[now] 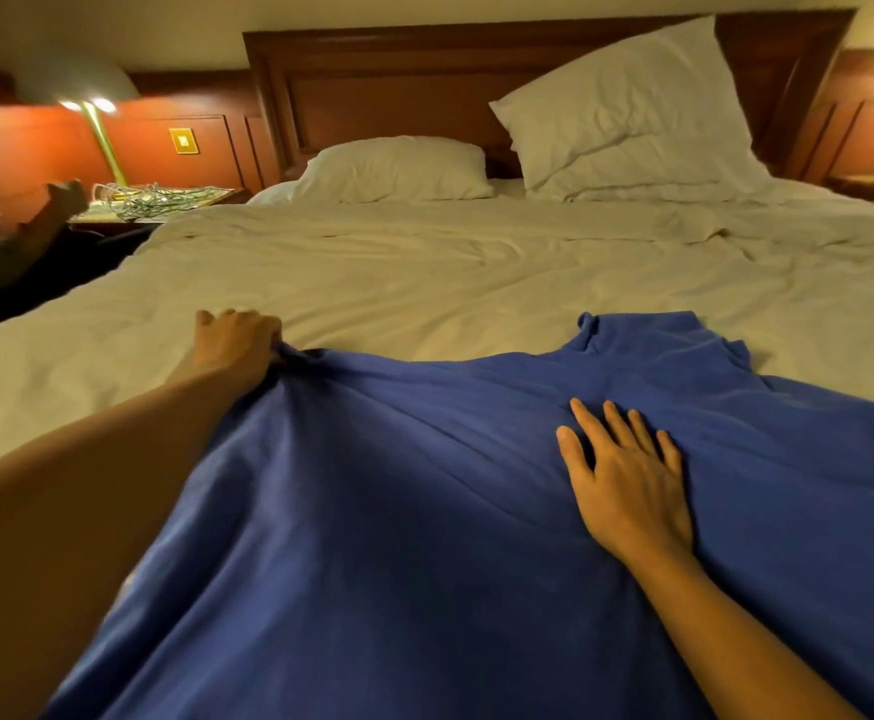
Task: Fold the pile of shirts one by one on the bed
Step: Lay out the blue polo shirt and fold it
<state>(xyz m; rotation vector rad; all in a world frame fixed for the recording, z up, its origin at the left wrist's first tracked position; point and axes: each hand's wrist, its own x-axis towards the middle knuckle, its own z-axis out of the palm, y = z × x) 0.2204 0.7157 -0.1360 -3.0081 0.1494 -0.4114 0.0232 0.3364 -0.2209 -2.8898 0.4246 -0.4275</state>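
Observation:
A blue shirt lies spread over the near part of the bed, its collar end toward the far right. My left hand grips a bunched corner of the shirt at its far left edge, fingers curled round the cloth. My right hand lies flat on the shirt's right half with its fingers spread and straight, pressing the fabric down. No other shirts are in view.
Two white pillows lean at the wooden headboard. The wrinkled white sheet stretches beyond the shirt. A lit lamp and a nightstand with tangled cables stand at the left, with dark items on the floor beside the bed.

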